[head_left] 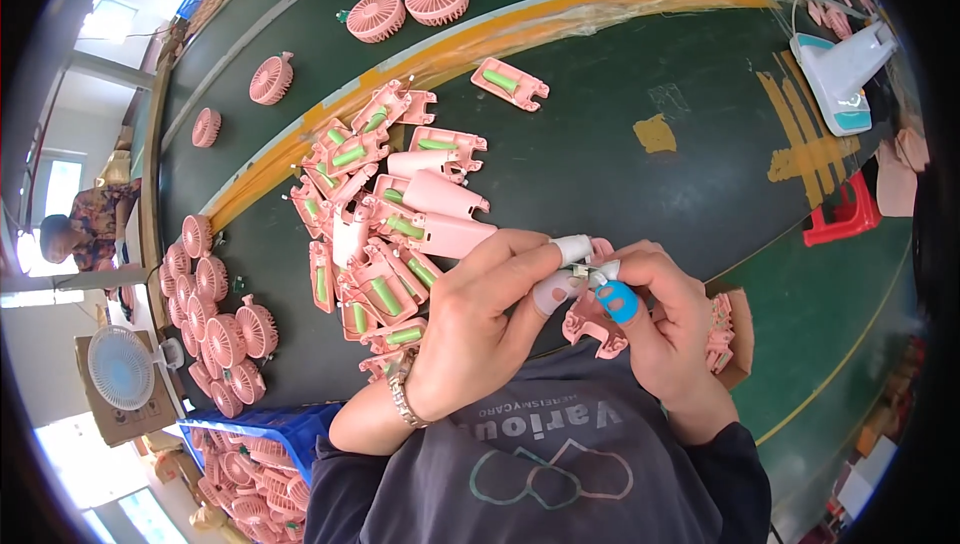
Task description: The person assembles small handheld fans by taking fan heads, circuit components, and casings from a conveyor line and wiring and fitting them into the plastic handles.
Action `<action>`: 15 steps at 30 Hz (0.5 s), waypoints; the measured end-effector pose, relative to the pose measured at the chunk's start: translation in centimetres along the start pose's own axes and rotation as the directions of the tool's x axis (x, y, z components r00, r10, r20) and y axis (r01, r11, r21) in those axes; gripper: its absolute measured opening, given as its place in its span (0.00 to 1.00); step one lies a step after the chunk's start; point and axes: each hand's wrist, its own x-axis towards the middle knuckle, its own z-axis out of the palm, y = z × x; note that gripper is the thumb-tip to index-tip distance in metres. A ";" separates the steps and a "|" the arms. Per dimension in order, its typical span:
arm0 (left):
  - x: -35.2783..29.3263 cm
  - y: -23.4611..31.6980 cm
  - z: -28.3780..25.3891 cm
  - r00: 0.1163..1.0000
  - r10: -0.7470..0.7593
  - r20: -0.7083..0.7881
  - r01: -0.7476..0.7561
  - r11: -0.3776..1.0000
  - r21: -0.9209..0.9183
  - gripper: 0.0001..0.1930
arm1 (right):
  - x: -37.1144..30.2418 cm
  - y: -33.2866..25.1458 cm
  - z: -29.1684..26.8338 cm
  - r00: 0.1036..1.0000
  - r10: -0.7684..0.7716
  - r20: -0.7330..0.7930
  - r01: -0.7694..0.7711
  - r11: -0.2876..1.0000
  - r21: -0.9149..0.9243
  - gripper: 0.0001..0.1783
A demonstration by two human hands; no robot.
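Observation:
My left hand [488,296], with pale covers on its fingertips and a metal watch band at the wrist, pinches a small white connector [581,271]. From the other side my right hand [662,316], wearing one white and one blue finger cover, grips at the same connector; its fingertips almost meet the left ones. Below the fingers a pink plastic shell [597,328] with notched edges shows, partly hidden by both hands. Left of my left hand lies a heap of pink handle shells [378,262], several with green cylindrical cells [385,294] inside.
Round pink fan heads [225,341] cluster along the table's left side. A blue crate [310,434] below holds more. One shell [510,84] lies apart, beyond the heap. At right are a white-and-teal device [835,79], a red stool [846,212] and a cardboard box [738,339]. Another person [92,227] is far left.

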 end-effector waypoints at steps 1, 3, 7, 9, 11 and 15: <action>0.0 0.0 0.1 1.000 -0.019 0.009 0.019 0.998 -0.060 0.12 | 0.2 -0.2 -0.2 1.000 0.004 -0.001 -0.004 1.000 -0.001 0.05; -0.3 -0.2 0.3 0.999 -0.045 -0.003 0.045 0.995 -0.087 0.12 | 0.6 -0.5 -0.5 0.998 -0.004 0.055 0.006 0.999 -0.039 0.04; 0.1 -0.1 -0.4 0.999 0.035 0.002 -0.035 0.999 -0.008 0.10 | 1.1 -1.2 -1.2 0.981 0.075 0.177 -0.061 0.995 -0.084 0.05; 0.3 -0.1 -0.9 0.997 0.078 0.023 -0.079 0.996 0.046 0.11 | 1.2 -1.3 -1.0 0.977 0.139 0.160 -0.132 0.990 -0.051 0.05; 0.3 0.0 -1.3 0.993 0.101 0.064 -0.107 0.991 0.083 0.11 | 1.2 -1.5 -0.6 0.979 0.153 0.133 -0.155 0.988 0.002 0.05; 0.4 -0.1 -1.8 0.993 0.094 0.069 -0.097 0.994 0.054 0.12 | 1.2 -0.9 0.2 0.980 0.180 0.086 -0.196 0.953 0.232 0.04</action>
